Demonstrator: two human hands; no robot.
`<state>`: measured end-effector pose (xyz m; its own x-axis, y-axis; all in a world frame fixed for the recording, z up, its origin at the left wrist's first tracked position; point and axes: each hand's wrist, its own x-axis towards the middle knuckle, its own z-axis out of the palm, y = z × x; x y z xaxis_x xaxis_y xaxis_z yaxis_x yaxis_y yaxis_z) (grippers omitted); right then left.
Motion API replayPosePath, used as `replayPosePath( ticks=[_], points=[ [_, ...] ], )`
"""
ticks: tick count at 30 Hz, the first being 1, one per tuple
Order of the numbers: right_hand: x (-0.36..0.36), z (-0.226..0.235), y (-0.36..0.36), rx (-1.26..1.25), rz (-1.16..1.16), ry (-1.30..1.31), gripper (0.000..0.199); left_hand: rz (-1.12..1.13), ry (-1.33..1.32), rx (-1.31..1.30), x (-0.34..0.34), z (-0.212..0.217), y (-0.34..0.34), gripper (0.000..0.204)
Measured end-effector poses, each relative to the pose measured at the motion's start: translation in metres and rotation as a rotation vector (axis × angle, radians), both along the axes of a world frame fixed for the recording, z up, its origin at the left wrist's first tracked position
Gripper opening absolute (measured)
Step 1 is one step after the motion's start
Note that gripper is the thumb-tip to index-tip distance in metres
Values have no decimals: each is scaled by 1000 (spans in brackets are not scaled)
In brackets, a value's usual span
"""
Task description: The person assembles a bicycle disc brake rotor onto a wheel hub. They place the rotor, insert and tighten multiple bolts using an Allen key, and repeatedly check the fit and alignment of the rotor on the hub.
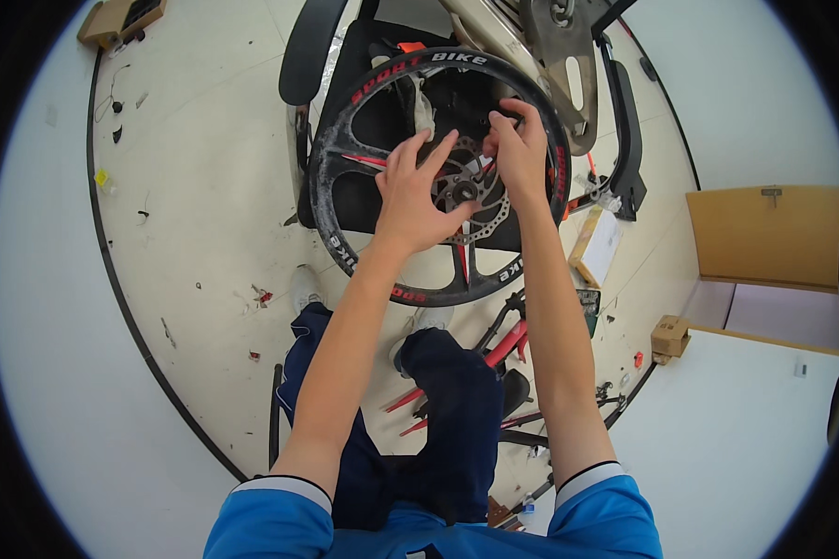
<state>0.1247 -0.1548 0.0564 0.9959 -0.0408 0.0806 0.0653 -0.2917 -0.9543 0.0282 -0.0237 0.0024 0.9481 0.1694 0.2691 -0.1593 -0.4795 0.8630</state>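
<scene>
Brown box (pixel 109 18) w/ dark stuff sits L of wheel (pixel 465 192).

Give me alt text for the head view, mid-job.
The person's left hand spreads over the perforated silver metal brake disc of a black spoked bicycle wheel lying on a black padded chair; the curled right hand is near the disc's edge. Red bicycle parts lie on the pale tiled floor.
</scene>
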Motion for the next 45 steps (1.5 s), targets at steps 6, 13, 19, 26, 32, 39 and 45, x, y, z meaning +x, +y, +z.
replayPosePath(
  ticks=[6, 13, 19, 26, 32, 39, 45],
  points=[
    [-24, 1, -12, -320, 184, -198, 76, -40, -74, 23, 6, -6, -9, 30],
    [-51, 0, -3, -139, 93, -136, 77, -32, -70, 35, 5, -5, -13, 21],
    [-60, -24, -18, 129, -17, -137, 51, -50, -107, 50, 8, -5, -14, 20],
    [-55, -19, -12, -35, 25, -163, 21, -66, -102, 53, 9, -8, -9, 19],
    [-46, -9, -5, -294, 41, -250, 23, -74, -81, 22, 10, -6, -10, 21],
    [-71, 3, -25, 218, 8, -145, 28, -40, -217, 2, 8, 9, -1, 23],
    [-101, -7, -40, 391, -123, -73, 19, -71, -225, -88, 12, 2, 15, 22]
  ],
)
